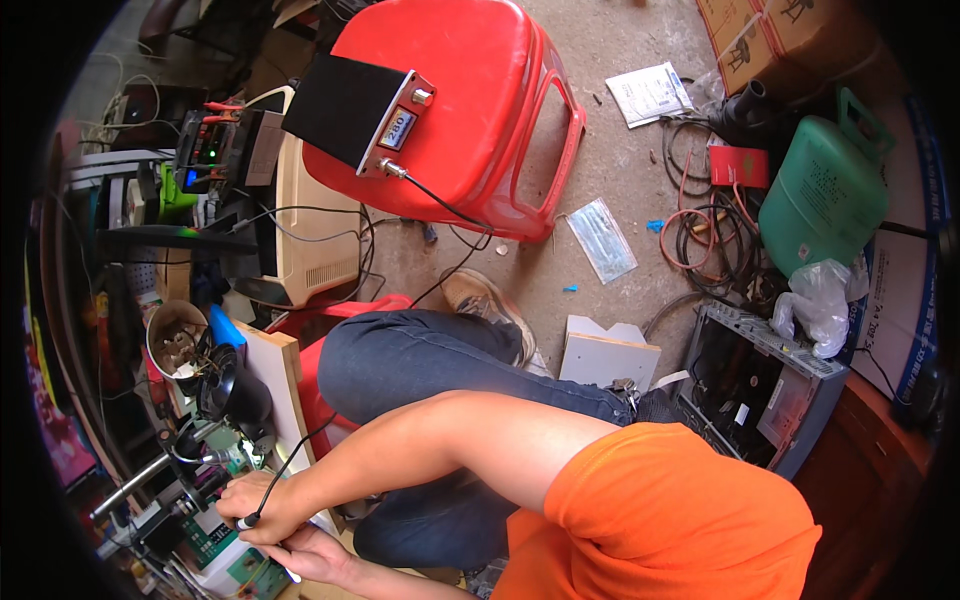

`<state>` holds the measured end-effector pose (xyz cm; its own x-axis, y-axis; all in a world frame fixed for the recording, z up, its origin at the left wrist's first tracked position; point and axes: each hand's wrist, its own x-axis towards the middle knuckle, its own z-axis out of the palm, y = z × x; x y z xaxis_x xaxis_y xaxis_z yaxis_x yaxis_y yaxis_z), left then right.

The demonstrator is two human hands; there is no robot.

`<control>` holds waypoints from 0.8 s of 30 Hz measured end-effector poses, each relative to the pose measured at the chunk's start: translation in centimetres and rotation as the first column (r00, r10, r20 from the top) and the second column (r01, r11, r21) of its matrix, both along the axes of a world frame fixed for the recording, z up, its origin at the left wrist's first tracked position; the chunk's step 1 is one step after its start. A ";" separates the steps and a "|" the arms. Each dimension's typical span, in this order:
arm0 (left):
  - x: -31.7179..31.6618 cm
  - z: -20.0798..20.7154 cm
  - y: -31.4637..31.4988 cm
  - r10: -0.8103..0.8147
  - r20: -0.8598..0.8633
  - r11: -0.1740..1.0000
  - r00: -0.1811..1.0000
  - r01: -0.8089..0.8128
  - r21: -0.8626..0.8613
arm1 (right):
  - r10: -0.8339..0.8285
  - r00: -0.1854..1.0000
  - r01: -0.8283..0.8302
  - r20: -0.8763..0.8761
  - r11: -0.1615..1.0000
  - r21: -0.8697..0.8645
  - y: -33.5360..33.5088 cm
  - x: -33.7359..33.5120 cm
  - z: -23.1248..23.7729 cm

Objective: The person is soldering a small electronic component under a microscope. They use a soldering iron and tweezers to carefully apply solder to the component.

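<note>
At the lower left my right hand [262,507] is closed around a soldering iron [247,522], whose black cable runs back over my forearm. My left hand [312,553] is just below it, palm partly turned up, fingers bent toward the right hand. What those fingers pinch is too small to make out. Beside both hands lies a green circuit board [205,537], with another green board [258,572] nearer the lower edge. The iron's tip is hidden by my right hand. On a red stool [455,60] rests a black soldering station [345,110] with a lit display.
A black round-bodied device [235,392] and a tin of scraps [175,340] crowd the bench. Beyond them is a beige monitor housing [318,235]. On the floor are a green gas cylinder [825,195], coiled hoses [700,235], a packaged mask [601,240] and an open computer case [755,385].
</note>
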<state>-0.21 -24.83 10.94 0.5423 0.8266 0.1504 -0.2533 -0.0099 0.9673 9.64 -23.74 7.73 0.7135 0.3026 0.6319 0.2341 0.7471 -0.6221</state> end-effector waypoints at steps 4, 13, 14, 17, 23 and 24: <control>0.1 -0.2 -0.2 0.044 -0.036 0.997 0.998 -0.042 0.063 | 0.003 1.000 -0.003 0.022 1.000 -0.006 0.1 0.1 -0.1; -1.4 -1.3 1.9 0.128 -0.092 0.969 0.988 -0.105 0.224 | -0.011 1.000 0.011 0.009 1.000 0.002 0.5 0.2 -0.1; -1.6 -1.4 2.3 0.117 -0.092 0.970 0.989 -0.093 0.226 | -0.005 1.000 0.005 0.010 1.000 -0.005 0.5 0.3 -0.1; -2.1 -1.4 3.2 0.099 -0.085 0.972 0.991 -0.079 0.221 | 0.011 1.000 -0.010 0.012 1.000 -0.023 0.4 0.4 -0.1; -2.2 -1.9 3.5 0.124 -0.077 0.973 0.989 -0.106 0.206 | 0.018 1.000 -0.017 0.021 0.999 -0.050 0.4 1.1 -0.3; -2.2 -2.0 3.6 0.130 -0.082 0.969 0.988 -0.109 0.222 | 0.026 0.999 -0.025 0.021 0.998 -0.053 0.2 1.4 -0.4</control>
<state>-2.39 -21.23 8.95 0.4624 0.8394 0.2855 -0.1444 -0.2464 0.9584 10.99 -23.54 7.34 0.6915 0.3535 0.6300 0.2293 0.7196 -0.6555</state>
